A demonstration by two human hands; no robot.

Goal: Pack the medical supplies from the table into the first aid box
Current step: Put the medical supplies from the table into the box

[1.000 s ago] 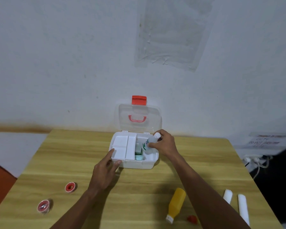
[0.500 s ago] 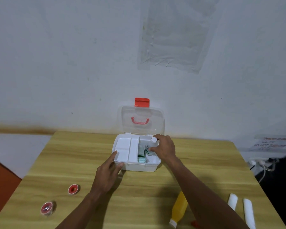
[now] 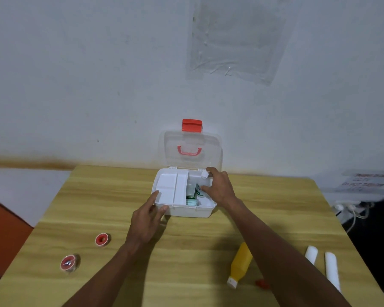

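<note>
The white first aid box (image 3: pixel 187 212) stands open at the table's far middle, its clear lid (image 3: pixel 192 149) with a red latch raised against the wall. A white tray (image 3: pixel 171 189) covers its left half. My right hand (image 3: pixel 218 187) holds a white bottle (image 3: pixel 201 185) with a green label down inside the right compartment, beside green packets (image 3: pixel 190 196). My left hand (image 3: pixel 148 218) rests with straight fingers on the box's front left corner. On the table lie an orange bottle (image 3: pixel 241 265), two white gauze rolls (image 3: pixel 311 254) (image 3: pixel 331 269) and two red tape rolls (image 3: pixel 102 239) (image 3: pixel 69 263).
A small red cap (image 3: pixel 262 284) lies right of the orange bottle's neck. The wooden table (image 3: pixel 98 196) stands against a white wall. Cables and a socket strip (image 3: pixel 350 207) hang off to the right. An orange surface (image 3: pixel 5 227) borders the left.
My right hand has lowered the white bottle from above the rim down into the box's right compartment. My left hand stays at the box's front left corner.
</note>
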